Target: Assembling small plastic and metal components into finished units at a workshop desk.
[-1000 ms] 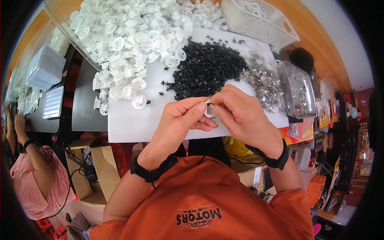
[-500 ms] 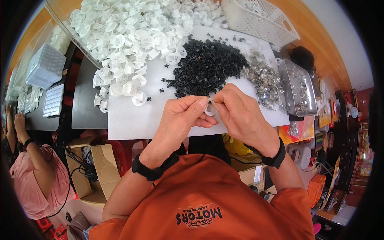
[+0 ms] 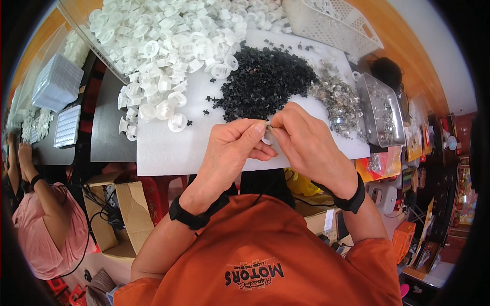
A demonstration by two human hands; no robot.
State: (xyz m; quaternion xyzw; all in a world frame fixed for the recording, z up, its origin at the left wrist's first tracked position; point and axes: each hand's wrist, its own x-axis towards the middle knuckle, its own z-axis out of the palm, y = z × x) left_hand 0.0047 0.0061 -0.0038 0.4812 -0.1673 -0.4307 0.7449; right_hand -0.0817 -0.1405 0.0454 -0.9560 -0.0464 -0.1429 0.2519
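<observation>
Milky white plastic discs (image 3: 168,41) heap leftward on your foam sheet (image 3: 168,153). Your left hand (image 3: 237,140) pinches a round white piece (image 3: 267,137), black crosses (image 3: 268,81) piled beyond; your right hand (image 3: 306,135) pinches that piece's rim. Shiny clear bits (image 3: 339,104) scatter rightward, then a perforated basket (image 3: 326,28) and a metal tray (image 3: 363,94), both holding small pieces.

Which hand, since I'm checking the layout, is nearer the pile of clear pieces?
Right. The right hand is just left of the pile of clear pieces, on its near side; the left hand is farther left.
</observation>
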